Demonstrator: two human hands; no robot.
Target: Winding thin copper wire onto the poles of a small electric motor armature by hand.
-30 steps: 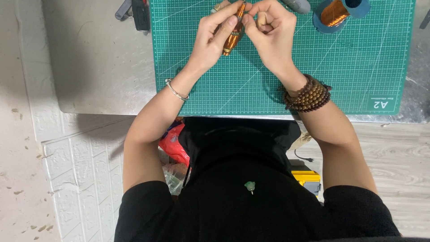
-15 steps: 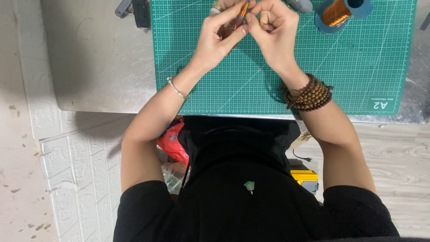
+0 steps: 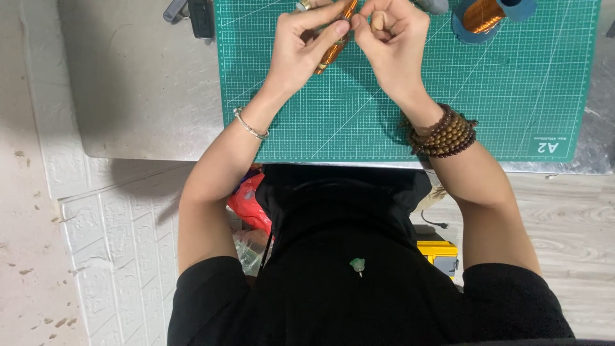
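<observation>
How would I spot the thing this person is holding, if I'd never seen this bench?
Find the green cutting mat on the grey table. At its top edge the left hand and right hand meet around a slim copper-coloured cylinder. Unlike the copper wire spool with blue ends nearby, it is narrow, tilted and held.

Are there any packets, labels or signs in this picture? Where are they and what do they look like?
Size label: small white letters in the near right corner of the green cutting mat, by the table edge.
Red packet: crumpled, shiny red plastic under the table, beside the left arm.
Clear bag: crinkled see-through plastic just below the red packet.
No signs or screens show.
</observation>
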